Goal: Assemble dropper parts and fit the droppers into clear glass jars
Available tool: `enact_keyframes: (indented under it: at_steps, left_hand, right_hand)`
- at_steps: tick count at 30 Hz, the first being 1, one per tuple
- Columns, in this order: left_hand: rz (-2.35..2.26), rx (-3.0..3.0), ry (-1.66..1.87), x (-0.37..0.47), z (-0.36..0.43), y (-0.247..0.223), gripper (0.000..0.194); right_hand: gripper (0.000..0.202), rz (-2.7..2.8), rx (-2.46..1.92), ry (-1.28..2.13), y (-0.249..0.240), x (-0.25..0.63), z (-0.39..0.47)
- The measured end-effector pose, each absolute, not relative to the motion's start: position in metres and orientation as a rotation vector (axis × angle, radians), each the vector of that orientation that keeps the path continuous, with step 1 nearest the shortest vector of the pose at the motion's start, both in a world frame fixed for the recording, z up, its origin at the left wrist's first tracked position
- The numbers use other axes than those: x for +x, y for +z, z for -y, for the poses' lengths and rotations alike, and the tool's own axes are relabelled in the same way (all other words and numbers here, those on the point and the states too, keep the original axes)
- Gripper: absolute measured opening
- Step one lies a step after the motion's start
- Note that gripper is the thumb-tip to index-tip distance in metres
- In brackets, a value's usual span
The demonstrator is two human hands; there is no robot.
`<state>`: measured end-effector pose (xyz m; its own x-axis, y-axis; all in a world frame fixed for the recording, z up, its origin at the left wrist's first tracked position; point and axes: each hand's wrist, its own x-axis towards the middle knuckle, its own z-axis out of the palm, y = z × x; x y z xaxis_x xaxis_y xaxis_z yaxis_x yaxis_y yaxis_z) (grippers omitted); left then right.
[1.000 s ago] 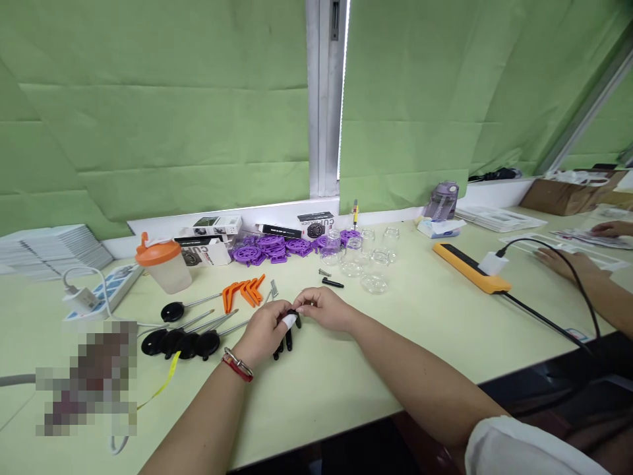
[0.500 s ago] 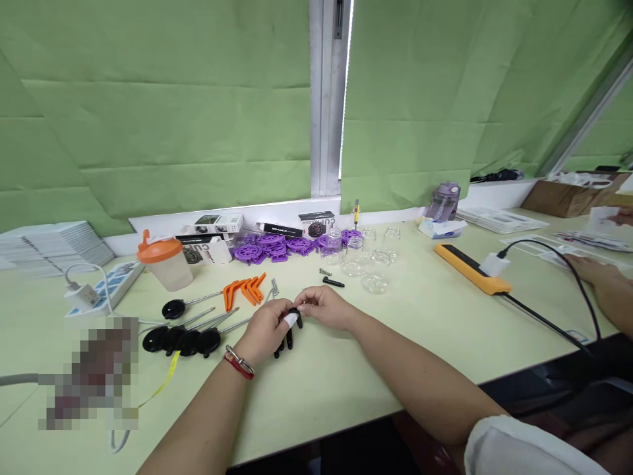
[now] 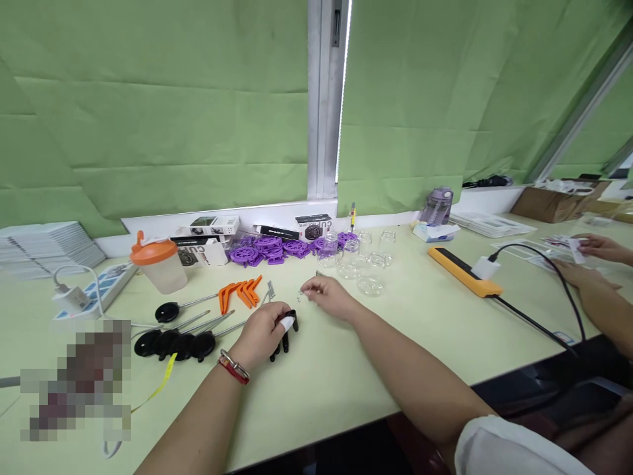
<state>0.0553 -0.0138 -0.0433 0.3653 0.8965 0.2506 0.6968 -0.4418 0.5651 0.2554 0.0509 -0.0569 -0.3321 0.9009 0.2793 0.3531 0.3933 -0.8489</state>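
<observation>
My left hand [image 3: 266, 330] is closed round a black angled plastic piece [image 3: 295, 320], with a white wrap on the thumb. Below its fingers, more black plastic pieces [image 3: 283, 346] lie on the table. To the right, my right hand [image 3: 324, 295] has thumb and fingertips pinched together just above the tabletop; what they hold, if anything, is too small to make out. Tiny metal bits [image 3: 299, 297] lie by those fingertips. A small spring [image 3: 320, 274] shows in part behind that hand. Silver pins [image 3: 270, 289] and orange angled pieces [image 3: 240, 293] lie beyond my left hand.
Black round-headed rods [image 3: 182, 343] lie at left, near an orange-lidded cup [image 3: 158, 260]. Purple plastic parts [image 3: 267, 249] and clear glass jars [image 3: 370, 257] stand at the back. A yellow-black power strip [image 3: 462, 270] lies right; beyond it are another person's hands [image 3: 583, 274].
My right hand has left the black piece and moved slightly up to the small bits on the table. My left hand stays on the black piece. The view has shifted slightly.
</observation>
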Motion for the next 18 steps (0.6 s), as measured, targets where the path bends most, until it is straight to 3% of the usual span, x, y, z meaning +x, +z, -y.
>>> enact_keyframes:
  at_steps: [5, 18]
  left_hand:
    - [-1.415, 2.272, 0.739, 0.057, 0.015, -0.040, 0.016]
    - [-1.399, 2.300, 0.739, 0.056, 0.015, -0.041, 0.018]
  right_hand:
    - [0.029, 1.962, -1.638, 0.360, -0.055, 0.283, -0.094]
    - [0.030, 2.235, -1.864, 0.288, -0.058, 0.276, -0.137]
